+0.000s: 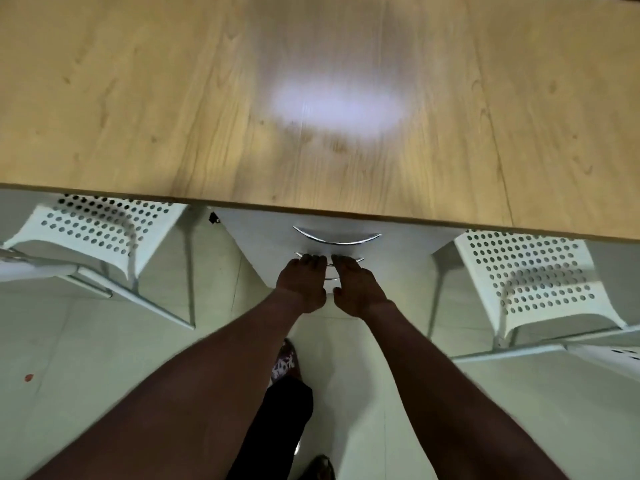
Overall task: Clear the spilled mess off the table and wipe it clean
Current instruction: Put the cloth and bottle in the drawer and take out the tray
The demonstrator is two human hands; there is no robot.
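Observation:
The wooden table (138, 98) fills the upper half of the view, with a bright patch of reflected light (336, 105) at its middle. Under its front edge stands a white drawer unit (242, 230) with curved metal handles. My left hand (303, 284) and my right hand (356, 287) reach down side by side to the second drawer handle (360, 259). The fingertips of both hands hook over that handle. The top handle (337, 239) above them is free. Neither hand holds anything else.
A white perforated chair (100, 230) is tucked under the table on the left, and another (530, 282) on the right. My feet (285, 358) stand on the pale tiled floor (104, 375) between them. A small red spot (28, 377) lies on the floor at the left.

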